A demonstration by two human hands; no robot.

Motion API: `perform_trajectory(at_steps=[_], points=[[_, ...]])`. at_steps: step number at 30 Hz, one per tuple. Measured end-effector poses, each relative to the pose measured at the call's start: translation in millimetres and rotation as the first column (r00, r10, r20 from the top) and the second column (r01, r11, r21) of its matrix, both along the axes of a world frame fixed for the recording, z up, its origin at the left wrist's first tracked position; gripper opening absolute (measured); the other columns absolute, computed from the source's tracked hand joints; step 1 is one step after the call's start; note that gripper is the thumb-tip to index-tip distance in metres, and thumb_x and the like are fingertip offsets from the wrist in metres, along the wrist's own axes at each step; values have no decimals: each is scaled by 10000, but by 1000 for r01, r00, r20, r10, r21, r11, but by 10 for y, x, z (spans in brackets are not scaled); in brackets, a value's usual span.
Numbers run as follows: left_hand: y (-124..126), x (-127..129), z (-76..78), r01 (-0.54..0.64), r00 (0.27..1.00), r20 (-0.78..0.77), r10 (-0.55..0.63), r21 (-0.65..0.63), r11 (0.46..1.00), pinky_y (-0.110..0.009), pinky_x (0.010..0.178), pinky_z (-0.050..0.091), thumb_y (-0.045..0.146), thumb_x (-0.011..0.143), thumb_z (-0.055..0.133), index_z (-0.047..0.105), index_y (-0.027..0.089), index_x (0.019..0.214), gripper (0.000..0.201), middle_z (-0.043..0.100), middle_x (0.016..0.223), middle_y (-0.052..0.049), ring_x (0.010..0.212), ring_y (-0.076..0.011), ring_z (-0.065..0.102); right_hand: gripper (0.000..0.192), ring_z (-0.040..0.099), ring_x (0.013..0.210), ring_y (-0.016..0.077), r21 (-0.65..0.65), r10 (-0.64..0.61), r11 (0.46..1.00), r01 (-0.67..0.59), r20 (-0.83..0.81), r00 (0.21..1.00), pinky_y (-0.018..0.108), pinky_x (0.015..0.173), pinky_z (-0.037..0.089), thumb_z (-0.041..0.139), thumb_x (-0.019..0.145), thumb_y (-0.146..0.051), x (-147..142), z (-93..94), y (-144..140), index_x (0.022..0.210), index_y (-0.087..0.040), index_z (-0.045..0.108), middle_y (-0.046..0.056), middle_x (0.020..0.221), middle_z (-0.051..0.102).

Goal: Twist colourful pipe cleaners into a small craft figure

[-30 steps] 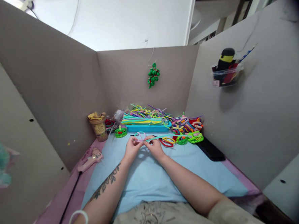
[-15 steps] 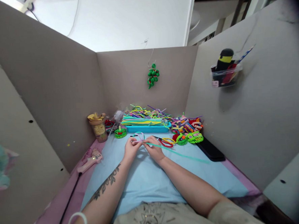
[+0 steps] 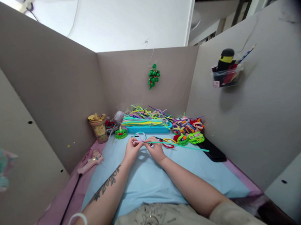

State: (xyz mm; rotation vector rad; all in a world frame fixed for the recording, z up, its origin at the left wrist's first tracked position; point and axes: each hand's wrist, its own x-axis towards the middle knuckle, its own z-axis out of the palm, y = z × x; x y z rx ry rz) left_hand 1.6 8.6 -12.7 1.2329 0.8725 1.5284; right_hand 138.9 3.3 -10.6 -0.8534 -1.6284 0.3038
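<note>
Both hands meet over the light blue cloth (image 3: 144, 180), fingertips nearly touching. My left hand (image 3: 132, 148) pinches looped pipe cleaners (image 3: 140, 135), one lilac and one turquoise, whose loops stand above the fingertips. My right hand (image 3: 154, 149) pinches the turquoise pipe cleaner (image 3: 185, 147) close to the loops. Its long free end runs out to the right, over the right hand and past the scissors. Just behind the right hand lie scissors (image 3: 169, 143) with red and yellow handles. The exact crossing of the stems is hidden by the fingertips.
A blue tray (image 3: 149, 129) piled with pipe cleaners stands at the back. Right of it are green fuzzy pieces (image 3: 196, 137) and a black flat object (image 3: 214, 151). A pink glue gun (image 3: 91, 163) and a brown cup (image 3: 99, 129) are on the left. Grey panels surround the table.
The turquoise pipe cleaner's free end has swung upward and now shows sharp instead of blurred. Both hands keep almost the same place and grip.
</note>
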Motion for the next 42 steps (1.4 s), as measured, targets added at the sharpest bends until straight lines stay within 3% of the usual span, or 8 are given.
perform_trajectory(at_steps=[18,24,29,42], points=[[-30,41,31,38,999,-18,-38,20,999,-223,604,411,292,619,707,348,213,834,427,628,611,37,582,-115,593,167,557,744,173,-188,13,981,-42,-151,989,250,581,436,601,719,-326,0,-11,52,747,-167,643,58,809,605],[-45,35,44,53,998,-31,-54,-34,998,-198,543,374,343,628,694,385,207,871,416,576,568,65,528,-97,560,199,570,786,180,-214,12,975,-56,-204,979,253,611,451,594,724,-355,20,-55,107,713,-161,638,67,812,604],[-21,27,20,49,999,-10,-50,-43,998,-228,641,412,370,612,703,402,203,870,430,581,592,51,637,-125,606,218,575,794,189,-247,12,967,-70,-227,974,248,581,452,598,715,-376,32,-63,133,702,-164,647,73,830,612],[14,30,-14,27,995,-96,-25,20,999,-215,552,388,307,596,718,446,189,848,390,589,599,38,548,-110,564,199,581,764,186,-257,17,963,-85,-254,967,252,583,458,608,701,-365,30,-58,141,699,-171,651,54,788,617]])
